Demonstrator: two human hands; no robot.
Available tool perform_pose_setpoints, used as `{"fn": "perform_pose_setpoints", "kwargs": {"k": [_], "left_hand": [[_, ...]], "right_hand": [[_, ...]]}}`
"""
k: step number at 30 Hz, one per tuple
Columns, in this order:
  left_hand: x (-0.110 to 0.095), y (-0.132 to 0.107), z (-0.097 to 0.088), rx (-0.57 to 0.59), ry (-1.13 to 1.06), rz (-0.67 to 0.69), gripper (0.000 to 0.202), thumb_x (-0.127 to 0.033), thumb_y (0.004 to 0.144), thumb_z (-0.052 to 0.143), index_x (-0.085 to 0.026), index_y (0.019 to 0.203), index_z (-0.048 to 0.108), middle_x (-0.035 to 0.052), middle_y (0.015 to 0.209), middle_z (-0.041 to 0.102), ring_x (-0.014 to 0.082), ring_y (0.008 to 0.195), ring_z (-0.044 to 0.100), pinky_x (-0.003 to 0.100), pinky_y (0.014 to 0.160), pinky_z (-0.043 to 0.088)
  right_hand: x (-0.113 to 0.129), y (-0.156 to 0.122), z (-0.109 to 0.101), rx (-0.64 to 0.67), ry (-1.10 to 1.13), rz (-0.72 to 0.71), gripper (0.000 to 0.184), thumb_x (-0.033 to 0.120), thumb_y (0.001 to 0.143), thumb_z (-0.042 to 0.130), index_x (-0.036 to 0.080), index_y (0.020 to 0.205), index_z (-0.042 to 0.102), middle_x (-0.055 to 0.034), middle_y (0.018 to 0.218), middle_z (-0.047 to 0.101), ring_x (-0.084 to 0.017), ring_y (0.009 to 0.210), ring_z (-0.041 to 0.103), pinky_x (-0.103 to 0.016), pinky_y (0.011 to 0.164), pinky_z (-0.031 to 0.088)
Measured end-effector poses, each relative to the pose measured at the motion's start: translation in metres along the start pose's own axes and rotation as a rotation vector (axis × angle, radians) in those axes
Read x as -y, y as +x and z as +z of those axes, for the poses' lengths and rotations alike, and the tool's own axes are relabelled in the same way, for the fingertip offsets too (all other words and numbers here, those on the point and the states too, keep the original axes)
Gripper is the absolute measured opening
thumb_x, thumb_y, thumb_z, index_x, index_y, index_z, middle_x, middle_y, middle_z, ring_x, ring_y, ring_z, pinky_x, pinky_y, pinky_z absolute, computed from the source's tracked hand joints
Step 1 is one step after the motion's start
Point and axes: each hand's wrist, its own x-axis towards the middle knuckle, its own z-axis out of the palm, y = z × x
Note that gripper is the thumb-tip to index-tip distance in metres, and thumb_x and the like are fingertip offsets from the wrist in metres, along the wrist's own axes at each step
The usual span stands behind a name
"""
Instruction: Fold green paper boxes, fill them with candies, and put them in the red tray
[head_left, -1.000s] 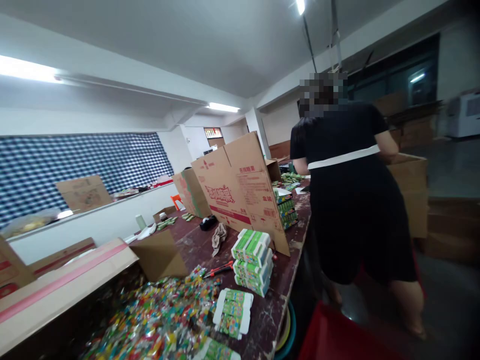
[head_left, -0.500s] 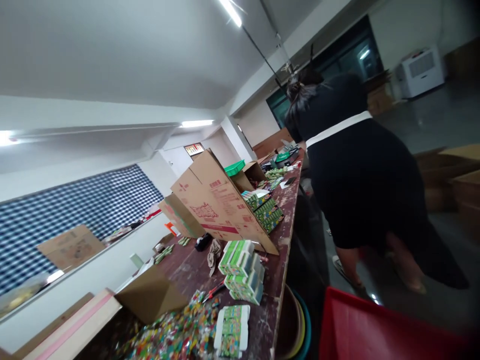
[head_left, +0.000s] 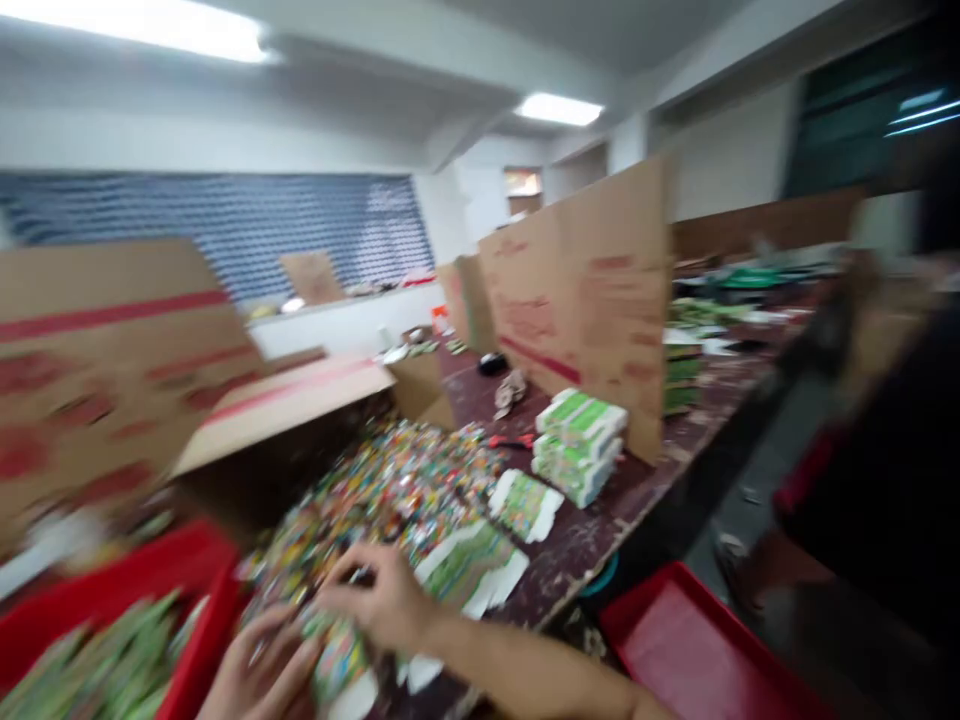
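Note:
The picture is smeared by motion. My right hand reaches in from the lower right, its fingers curled over the near edge of a heap of colourful wrapped candies on the dark table. My left hand lies low at the bottom edge, beside a small green printed carton that sits between both hands; its fingers are blurred. Flat unfolded cartons lie right of my right hand.
A red bin of green packs is at the lower left, a red crate on the floor at the right. A stack of green cartons, upright cardboard boxes and a large open box stand on the table. A person in black is at the right.
The camera has swung down and left from the person in black toward the candy heap. Both my hands have come into view at the bottom, and the red bin now shows.

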Motion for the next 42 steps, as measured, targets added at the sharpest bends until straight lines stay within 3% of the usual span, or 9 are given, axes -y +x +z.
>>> {"fn": "perform_pose_setpoints", "kwargs": {"k": [5, 13, 22, 27, 30, 34, 37, 39, 42], "left_hand": [[0.038, 0.002, -0.041, 0.172, -0.101, 0.122, 0.039, -0.027, 0.074, 0.076, -0.021, 0.107, 0.055, 0.0035, 0.102, 0.068, 0.0193, 0.102, 0.066, 0.03, 0.089, 0.052], [0.061, 0.001, -0.057, 0.206, -0.093, 0.089, 0.042, -0.022, 0.083, 0.068, -0.021, 0.122, 0.051, 0.0066, 0.11, 0.064, 0.0188, 0.102, 0.063, 0.027, 0.081, 0.053], [0.076, 0.005, -0.07, 0.197, -0.226, 0.015, 0.039, -0.019, 0.082, 0.068, -0.02, 0.121, 0.063, 0.0074, 0.114, 0.068, 0.0214, 0.105, 0.063, 0.029, 0.088, 0.051], [0.08, 0.008, -0.071, 0.131, -0.382, -0.058, 0.034, -0.022, 0.081, 0.069, -0.017, 0.113, 0.06, 0.0058, 0.099, 0.069, 0.0181, 0.092, 0.065, 0.028, 0.081, 0.052], [0.079, 0.01, -0.078, 0.145, -0.302, -0.059, 0.03, -0.024, 0.078, 0.072, -0.017, 0.104, 0.059, 0.0035, 0.094, 0.067, 0.0155, 0.088, 0.064, 0.026, 0.08, 0.052], [0.083, 0.01, -0.093, 0.292, -0.121, -0.2, 0.036, -0.029, 0.073, 0.077, -0.019, 0.092, 0.048, -0.0026, 0.08, 0.06, 0.0083, 0.057, 0.054, 0.018, 0.048, 0.044], [0.09, 0.009, -0.098, 0.301, -0.195, -0.336, 0.049, -0.034, 0.074, 0.076, -0.022, 0.107, 0.042, -0.0022, 0.087, 0.059, 0.0095, 0.053, 0.057, 0.021, 0.043, 0.048], [0.093, 0.007, -0.096, 0.262, -0.271, -0.376, 0.057, -0.033, 0.074, 0.075, -0.024, 0.118, 0.04, 0.0017, 0.1, 0.06, 0.0132, 0.061, 0.065, 0.03, 0.054, 0.057], [0.094, 0.004, -0.09, 0.246, -0.348, -0.405, 0.05, -0.03, 0.078, 0.07, -0.021, 0.121, 0.045, 0.0065, 0.112, 0.059, 0.0168, 0.074, 0.07, 0.035, 0.071, 0.06]], "right_hand": [[-0.03, 0.011, 0.014, 0.14, 0.038, 0.097, 0.024, 0.04, 0.074, 0.075, 0.019, 0.072, 0.066, 0.001, 0.071, 0.064, -0.015, 0.068, 0.058, -0.027, 0.07, 0.046], [-0.053, 0.03, 0.019, 0.342, -0.026, 0.323, 0.025, 0.038, 0.073, 0.078, 0.017, 0.067, 0.065, 0.001, 0.066, 0.063, -0.013, 0.062, 0.054, -0.026, 0.062, 0.042], [-0.046, 0.022, 0.022, 0.57, -0.273, 0.059, 0.021, 0.039, 0.092, 0.059, 0.02, 0.088, 0.067, -0.0048, 0.096, 0.067, -0.018, 0.088, 0.063, -0.031, 0.08, 0.05], [-0.043, 0.008, 0.024, 0.736, -0.589, -0.114, 0.081, 0.036, 0.067, 0.085, 0.025, 0.136, 0.045, -0.0091, 0.135, 0.053, -0.028, 0.125, 0.051, -0.042, 0.104, 0.045], [-0.036, 0.005, 0.028, 0.796, -0.666, -0.162, 0.075, 0.031, 0.071, 0.082, 0.025, 0.136, 0.044, -0.0089, 0.135, 0.053, -0.027, 0.126, 0.052, -0.042, 0.107, 0.043], [-0.035, 0.018, 0.02, 1.001, -0.56, -0.075, 0.089, 0.037, 0.065, 0.086, 0.027, 0.141, 0.041, -0.0094, 0.14, 0.052, -0.026, 0.122, 0.056, -0.039, 0.099, 0.049], [-0.056, 0.046, -0.006, 0.764, -0.676, 0.063, 0.067, 0.042, 0.073, 0.08, 0.026, 0.132, 0.053, -0.0086, 0.125, 0.064, -0.023, 0.104, 0.066, -0.033, 0.081, 0.055], [-0.078, 0.067, -0.026, 0.413, -1.0, 0.104, 0.029, 0.038, 0.085, 0.068, 0.023, 0.109, 0.065, -0.0057, 0.101, 0.073, -0.018, 0.086, 0.069, -0.031, 0.077, 0.052], [-0.11, 0.09, -0.045, 0.244, -1.282, 0.152, 0.014, 0.032, 0.086, 0.067, 0.021, 0.093, 0.069, -0.0072, 0.091, 0.075, -0.022, 0.082, 0.069, -0.033, 0.075, 0.049]]}}
